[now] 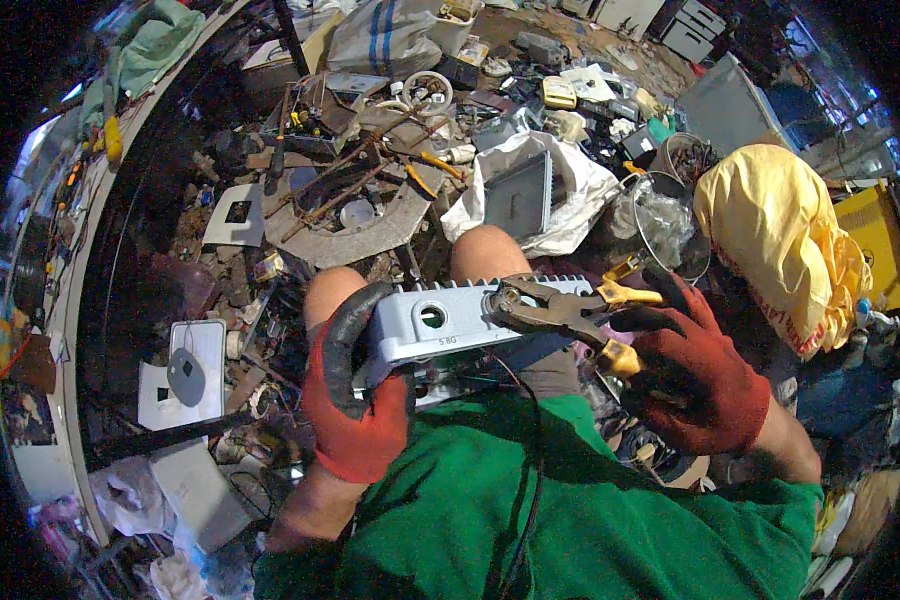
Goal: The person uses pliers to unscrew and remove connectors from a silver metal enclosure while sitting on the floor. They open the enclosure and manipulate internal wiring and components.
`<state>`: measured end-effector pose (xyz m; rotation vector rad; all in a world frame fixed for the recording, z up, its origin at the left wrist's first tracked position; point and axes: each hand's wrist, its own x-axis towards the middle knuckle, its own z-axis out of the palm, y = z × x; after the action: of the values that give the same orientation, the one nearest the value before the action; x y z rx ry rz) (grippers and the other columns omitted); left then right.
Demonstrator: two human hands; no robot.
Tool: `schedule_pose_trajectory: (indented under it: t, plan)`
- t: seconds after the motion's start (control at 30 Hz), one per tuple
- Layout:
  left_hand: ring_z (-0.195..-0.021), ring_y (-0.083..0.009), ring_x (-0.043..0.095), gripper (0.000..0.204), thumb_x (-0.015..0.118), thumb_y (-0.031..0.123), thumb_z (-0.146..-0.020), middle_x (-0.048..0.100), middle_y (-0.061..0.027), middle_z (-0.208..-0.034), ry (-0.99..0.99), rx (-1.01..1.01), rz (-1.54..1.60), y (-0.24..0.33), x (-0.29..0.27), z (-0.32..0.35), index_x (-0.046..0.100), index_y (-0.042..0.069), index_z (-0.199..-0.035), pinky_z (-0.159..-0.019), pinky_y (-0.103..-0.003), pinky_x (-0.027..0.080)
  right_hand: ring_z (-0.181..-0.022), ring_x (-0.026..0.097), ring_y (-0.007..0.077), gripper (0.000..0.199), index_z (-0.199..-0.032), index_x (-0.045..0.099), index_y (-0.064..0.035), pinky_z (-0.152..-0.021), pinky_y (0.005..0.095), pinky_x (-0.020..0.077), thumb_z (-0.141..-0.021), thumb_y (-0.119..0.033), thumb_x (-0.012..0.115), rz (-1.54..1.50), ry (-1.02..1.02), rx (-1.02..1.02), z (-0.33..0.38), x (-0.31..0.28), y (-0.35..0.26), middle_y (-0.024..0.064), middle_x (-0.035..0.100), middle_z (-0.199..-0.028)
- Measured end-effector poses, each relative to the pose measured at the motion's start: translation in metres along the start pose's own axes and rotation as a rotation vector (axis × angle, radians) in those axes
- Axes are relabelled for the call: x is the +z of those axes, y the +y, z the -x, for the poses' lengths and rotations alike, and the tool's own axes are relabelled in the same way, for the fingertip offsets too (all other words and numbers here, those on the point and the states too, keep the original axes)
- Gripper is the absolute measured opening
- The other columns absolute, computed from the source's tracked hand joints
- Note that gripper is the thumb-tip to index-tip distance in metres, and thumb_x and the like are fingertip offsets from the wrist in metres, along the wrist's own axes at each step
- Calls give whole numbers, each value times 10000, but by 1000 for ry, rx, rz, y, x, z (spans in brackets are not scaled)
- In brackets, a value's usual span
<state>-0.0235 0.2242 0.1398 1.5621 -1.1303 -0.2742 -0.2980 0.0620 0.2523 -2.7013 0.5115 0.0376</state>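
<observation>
A light grey finned metal housing (410, 325) is held above my lap, one long side facing me. At its left end my left hand (355, 390), in a red and black glove, has thumb and fingers wrapped round it. My right hand (690, 365), gloved alike, grips the worn yellow handles of a pair of pliers (570, 308). The plier jaws sit at a round metal connector (508, 298) on the housing's side. Left of that connector is an open round hole (431, 316). A thin black cable (538, 450) hangs below the housing over the green shirt.
A worn stone slab (360, 235) with rusty bars lies ahead of my knees. Beside it stands a white sack (580, 190) holding a grey panel. A wire basket (670, 225) and a yellow sack (770, 235) are at right. Scrap parts cover the ground; a metal frame (120, 300) runs along the left.
</observation>
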Motion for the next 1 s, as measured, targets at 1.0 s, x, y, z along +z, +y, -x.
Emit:
schedule_pose_trajectory:
  t: [1.0]
  plan:
    - [-1280,-284,481,682,680,65,-795,496,-181,-1362,-64,-25,167,-18,-72,23,396,-29,-1407,-1098,-414,358,-1198,506,483,468,-1033,660,-94,-1028,519,412,-606,-201,820,83,-252,-249,-98,-24,-37,274,518,-1226]
